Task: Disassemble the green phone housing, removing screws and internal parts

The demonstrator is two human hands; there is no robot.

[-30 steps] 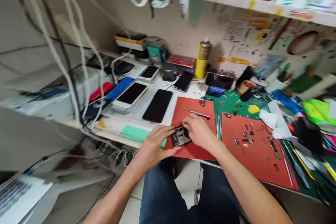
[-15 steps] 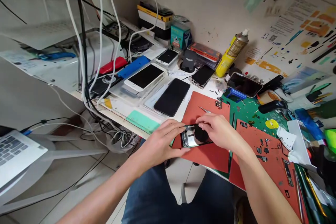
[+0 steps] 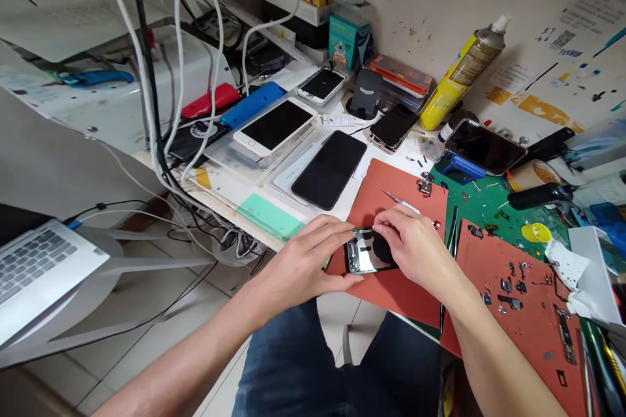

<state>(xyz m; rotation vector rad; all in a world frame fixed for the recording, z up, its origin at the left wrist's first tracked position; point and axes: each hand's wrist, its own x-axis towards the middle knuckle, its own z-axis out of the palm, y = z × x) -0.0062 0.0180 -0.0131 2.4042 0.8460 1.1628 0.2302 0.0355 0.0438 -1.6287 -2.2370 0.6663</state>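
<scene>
View shifted since prior frame; phone housing (image 3: 364, 251) stays held between left hand (image 3: 303, 255) and right hand (image 3: 415, 246). I read both grips closed on housing edges, above red mat (image 3: 391, 296). Steel pick (image 3: 401, 202) lies just beyond right hand; second red mat (image 3: 518, 332) with small phone parts lies right of grip.

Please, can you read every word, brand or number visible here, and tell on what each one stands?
No text can be read. The label on the yellow spray can, the printed sheets on the wall, the teal box and the laptop keys are too small or blurred.
</scene>
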